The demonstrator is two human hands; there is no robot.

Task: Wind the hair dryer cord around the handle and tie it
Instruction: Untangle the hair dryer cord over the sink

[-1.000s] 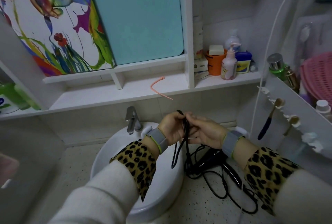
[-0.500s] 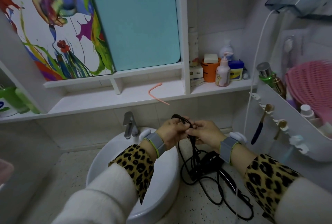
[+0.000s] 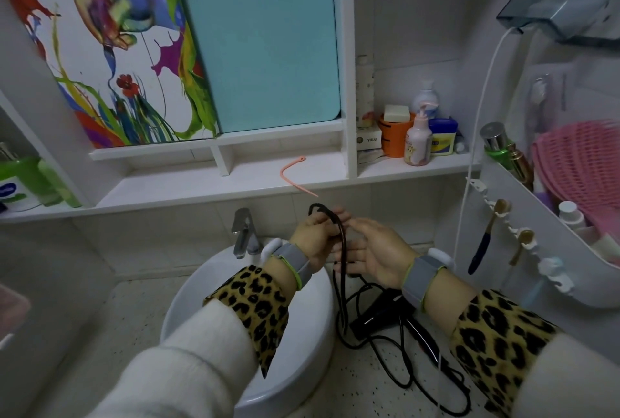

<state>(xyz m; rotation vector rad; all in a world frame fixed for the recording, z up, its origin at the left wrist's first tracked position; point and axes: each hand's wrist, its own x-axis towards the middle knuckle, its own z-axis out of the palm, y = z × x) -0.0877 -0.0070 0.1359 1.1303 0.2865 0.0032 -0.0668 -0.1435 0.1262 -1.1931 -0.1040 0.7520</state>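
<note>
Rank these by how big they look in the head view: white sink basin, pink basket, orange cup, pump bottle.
1. white sink basin, also nearest the camera
2. pink basket, partly cut off at the edge
3. orange cup and pump bottle: about alike, not ranked

A matt black, rubbery cord [image 3: 339, 300] is bunched in the grip of the left hand [image 3: 313, 243]. Just below the grip lies a black plastic hair dryer [image 3: 379, 315] with a slight sheen, on a white, black-speckled, stone-look counter [image 3: 362, 394]. Left of the grip are a smooth, glossy white ceramic basin [image 3: 201, 293] and a shiny metal tap [image 3: 243, 231]. The wrist wears a grey fabric band [image 3: 295, 260], a leopard-print cloth cuff [image 3: 255, 303] and a soft cream knit sleeve [image 3: 188, 377]. Far right of the grip is a pink plastic mesh basket [image 3: 577, 162].
</note>
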